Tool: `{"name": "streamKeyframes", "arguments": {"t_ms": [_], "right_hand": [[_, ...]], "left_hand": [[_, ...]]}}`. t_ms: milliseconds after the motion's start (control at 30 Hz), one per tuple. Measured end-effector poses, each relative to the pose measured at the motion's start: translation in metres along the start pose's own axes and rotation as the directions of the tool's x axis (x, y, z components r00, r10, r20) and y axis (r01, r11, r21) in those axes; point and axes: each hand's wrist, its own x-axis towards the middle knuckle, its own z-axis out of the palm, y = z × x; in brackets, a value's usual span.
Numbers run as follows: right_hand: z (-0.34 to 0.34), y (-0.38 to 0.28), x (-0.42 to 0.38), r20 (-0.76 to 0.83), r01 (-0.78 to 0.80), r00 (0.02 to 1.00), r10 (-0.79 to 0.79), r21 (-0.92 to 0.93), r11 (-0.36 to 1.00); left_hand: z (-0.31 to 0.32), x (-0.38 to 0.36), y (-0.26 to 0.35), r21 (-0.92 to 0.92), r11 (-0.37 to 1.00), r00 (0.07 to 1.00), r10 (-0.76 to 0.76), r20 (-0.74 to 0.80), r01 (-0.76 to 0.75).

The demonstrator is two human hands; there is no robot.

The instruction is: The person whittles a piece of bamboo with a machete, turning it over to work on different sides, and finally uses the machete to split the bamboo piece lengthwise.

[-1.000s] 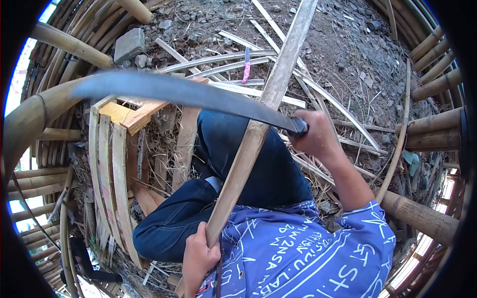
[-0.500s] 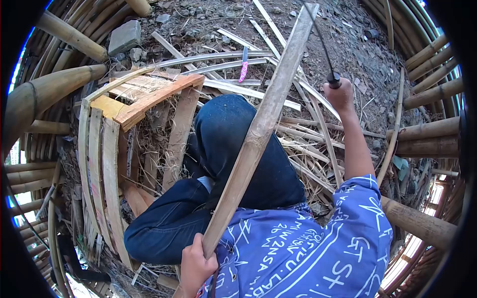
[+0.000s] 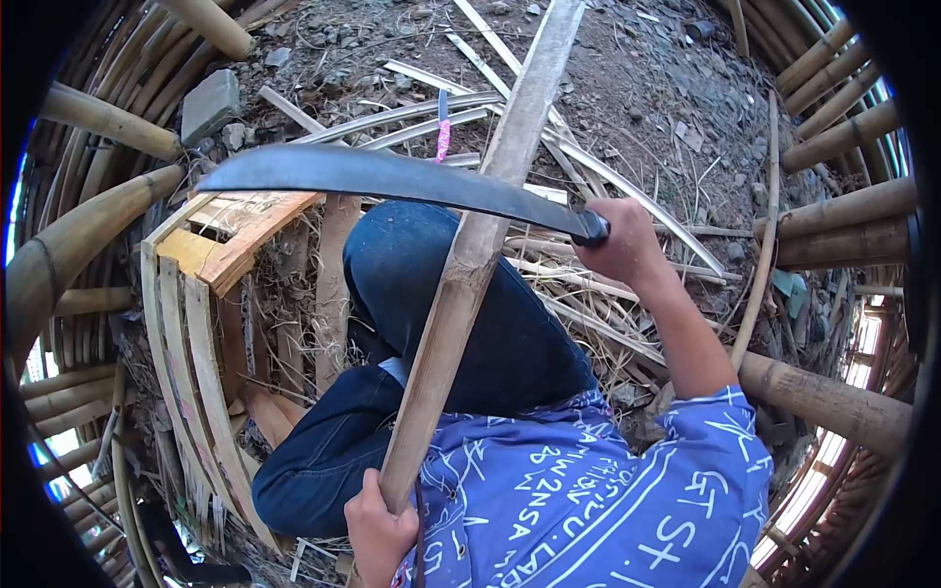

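Note:
A long split bamboo slat (image 3: 446, 328) slants across my lap, its far end reaching past my knee toward the ground ahead. My left hand (image 3: 380, 517) is closed around its near end, by my waist. In my right hand (image 3: 624, 247) is the black handle of a machete (image 3: 368, 179), its broad curved blade pointing left. The blade crosses over the slat in this view, with its tip above the wooden crate. My fingers wrap the handle beside the slat, at knee height.
A slatted wooden crate (image 3: 211, 353) stands to the left. A knife with a pink handle (image 3: 443, 132) lies on the ground ahead among several bamboo strips (image 3: 421, 127). A grey block (image 3: 210, 106) sits behind the crate. Bamboo poles (image 3: 828, 397) line both sides.
The machete has swung down and left, from pointing forward to lying crosswise over the slat. My right hand came lower and inward; the left keeps its hold.

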Motion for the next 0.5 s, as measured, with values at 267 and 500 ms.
{"name": "streamKeyframes", "arguments": {"t_ms": [267, 500], "right_hand": [[-0.001, 0.014, 0.027, -0.04, 0.083, 0.995, -0.092, -0.181, 0.98], [0.006, 0.034, 0.041, -0.09, 0.033, 0.995, -0.051, -0.194, 0.98]], "left_hand": [[0.006, -0.009, -0.002, 0.001, 0.999, 0.999, 0.032, -0.02, -0.032], [0.005, -0.014, -0.003, 0.034, 0.998, 0.997, 0.05, -0.05, -0.049]]}}
